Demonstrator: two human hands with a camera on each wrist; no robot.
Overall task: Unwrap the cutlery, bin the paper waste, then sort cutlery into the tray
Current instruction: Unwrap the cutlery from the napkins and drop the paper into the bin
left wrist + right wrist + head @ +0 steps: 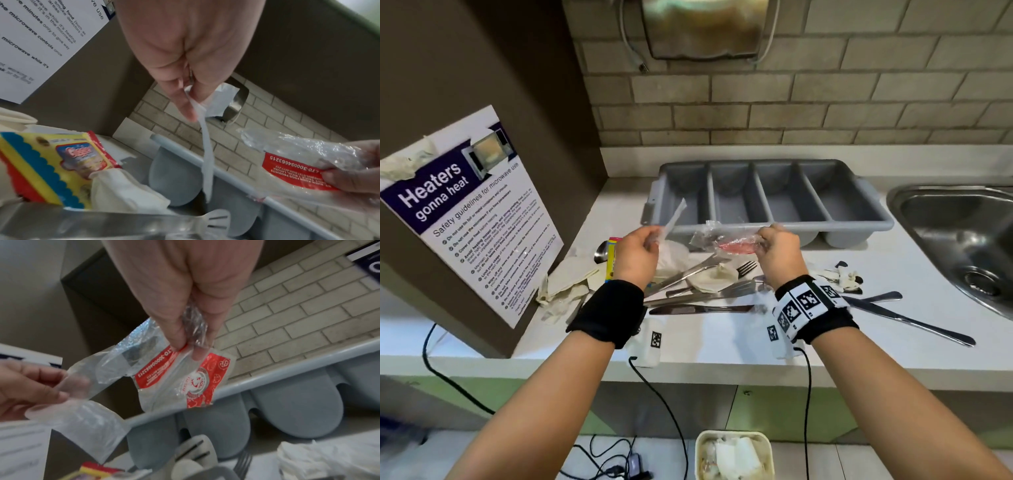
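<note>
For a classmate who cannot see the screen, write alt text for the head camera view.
Two hands are raised over a white counter: the left hand pinches a thin white plastic knife, the right hand holds a clear wrapper with red print. Behind them sits an empty grey cutlery tray; metal cutlery and crumpled paper lie below.

Above scattered steel cutlery [698, 291], the left hand [637, 255] pinches a clear plastic utensil [675, 216]; the right hand [779, 251] grips a crumpled red-printed clear wrapper [726, 240], near the grey four-compartment plastic tray [767, 198].

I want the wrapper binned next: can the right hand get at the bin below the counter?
Probably yes: the right hand already pinches the wrapper, and the bin stands open-topped below, nothing between.
</note>
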